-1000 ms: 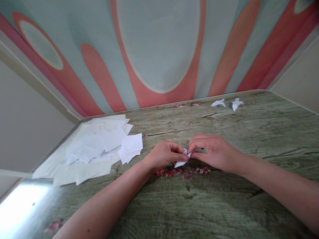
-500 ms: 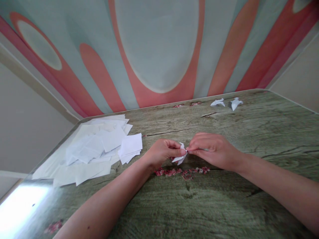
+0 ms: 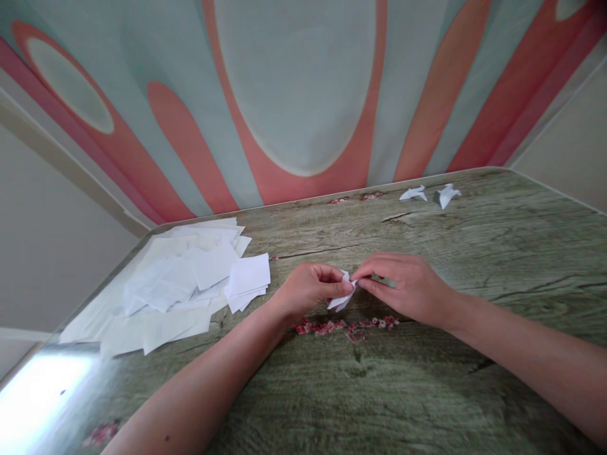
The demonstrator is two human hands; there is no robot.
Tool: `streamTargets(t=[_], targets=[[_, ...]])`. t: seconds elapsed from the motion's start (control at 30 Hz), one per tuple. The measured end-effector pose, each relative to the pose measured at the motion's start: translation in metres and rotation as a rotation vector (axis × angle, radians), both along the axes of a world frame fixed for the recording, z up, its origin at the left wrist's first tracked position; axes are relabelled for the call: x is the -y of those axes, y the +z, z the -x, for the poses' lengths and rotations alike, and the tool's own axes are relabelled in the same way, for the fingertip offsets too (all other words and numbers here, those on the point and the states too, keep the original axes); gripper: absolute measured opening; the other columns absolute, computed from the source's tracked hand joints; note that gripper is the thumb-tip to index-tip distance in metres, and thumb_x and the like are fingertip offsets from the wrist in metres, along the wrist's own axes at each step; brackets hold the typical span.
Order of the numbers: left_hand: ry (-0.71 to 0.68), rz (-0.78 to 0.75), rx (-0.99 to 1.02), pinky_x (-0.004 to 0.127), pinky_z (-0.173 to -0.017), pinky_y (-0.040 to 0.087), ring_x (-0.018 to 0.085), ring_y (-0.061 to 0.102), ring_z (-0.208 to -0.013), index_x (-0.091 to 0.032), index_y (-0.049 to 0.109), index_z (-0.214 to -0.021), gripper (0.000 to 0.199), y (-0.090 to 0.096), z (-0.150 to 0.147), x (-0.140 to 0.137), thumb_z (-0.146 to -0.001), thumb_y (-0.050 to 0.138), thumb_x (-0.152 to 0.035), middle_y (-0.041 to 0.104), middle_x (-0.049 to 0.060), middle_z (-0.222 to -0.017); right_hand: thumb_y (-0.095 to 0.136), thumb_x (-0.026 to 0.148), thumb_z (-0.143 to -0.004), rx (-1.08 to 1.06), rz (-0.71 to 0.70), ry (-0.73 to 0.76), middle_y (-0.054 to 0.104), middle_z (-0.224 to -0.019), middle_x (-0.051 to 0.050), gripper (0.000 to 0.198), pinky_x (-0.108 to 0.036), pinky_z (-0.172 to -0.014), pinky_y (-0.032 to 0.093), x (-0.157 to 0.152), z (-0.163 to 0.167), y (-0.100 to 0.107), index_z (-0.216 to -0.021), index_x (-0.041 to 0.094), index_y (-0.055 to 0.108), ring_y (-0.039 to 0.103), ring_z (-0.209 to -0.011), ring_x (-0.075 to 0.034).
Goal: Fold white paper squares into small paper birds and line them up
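Over the middle of the table, my left hand (image 3: 313, 291) pinches a small white origami bird (image 3: 342, 299) between thumb and fingers. My right hand (image 3: 401, 284) comes in from the other side, its thumb and fingertips closed on a narrow point of the same folded paper. Part of the bird is hidden behind the left thumb and fingers. Two finished-looking paper birds, one (image 3: 413, 193) and another (image 3: 447, 195) to its right, stand apart near the table's far edge.
A spread pile of white paper sheets (image 3: 180, 272) covers the table's left part. Beside it lies a small stack of square papers (image 3: 248, 273). The wood-patterned table (image 3: 360, 398) meets a patterned wall panel (image 3: 303, 95) at the back. Bright glare lies at lower left.
My right fingertips have shifted slightly on the bird's point, and a gap has opened between the right thumb and index finger behind the tips. My left hand keeps its hold.
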State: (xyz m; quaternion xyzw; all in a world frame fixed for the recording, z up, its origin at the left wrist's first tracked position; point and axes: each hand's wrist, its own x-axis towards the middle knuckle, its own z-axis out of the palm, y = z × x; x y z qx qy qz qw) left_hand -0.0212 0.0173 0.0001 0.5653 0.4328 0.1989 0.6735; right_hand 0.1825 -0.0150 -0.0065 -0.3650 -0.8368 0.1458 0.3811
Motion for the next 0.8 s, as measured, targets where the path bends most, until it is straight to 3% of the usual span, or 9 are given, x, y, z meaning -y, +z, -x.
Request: streamTargets(t=[0.37,0.7,0.8], targets=[[-0.017,-0.035,-0.045,0.021,-0.055,0.031,0.007,0.046,-0.055,-0.013,0.067,-0.071,0.029,0.000,-0.001,0.003,-0.061,0.078,-0.038,0.058,-0.003,-0.062,0.058,0.020,-0.088,0.094,-0.028,0.016,0.068,-0.083,-0.003,0.007,-0.027,-0.072,0.047,-0.003,-0.002,-0.001,-0.086,0.018,0.065,0.062,-0.078,-0.015],[0.054,-0.069,-0.084,0.022,-0.053,0.033,0.008,0.048,-0.053,-0.013,0.069,-0.070,0.029,-0.007,-0.002,0.001,-0.062,0.077,-0.040,0.060,-0.001,-0.060,0.056,0.016,-0.087,0.186,-0.288,-0.023,0.068,-0.082,-0.006,0.010,-0.034,-0.075,0.049,-0.001,-0.002,-0.004,-0.081,0.017,0.064,0.061,-0.080,-0.019],[0.069,-0.105,-0.090,0.022,-0.054,0.035,0.009,0.049,-0.054,-0.013,0.070,-0.069,0.027,-0.008,-0.001,0.000,-0.062,0.077,-0.038,0.061,-0.001,-0.061,0.055,0.016,-0.088,0.198,-0.306,-0.014,0.069,-0.085,-0.007,0.010,-0.035,-0.076,0.049,-0.001,-0.001,-0.005,-0.084,0.016,0.064,0.061,-0.081,-0.019]])
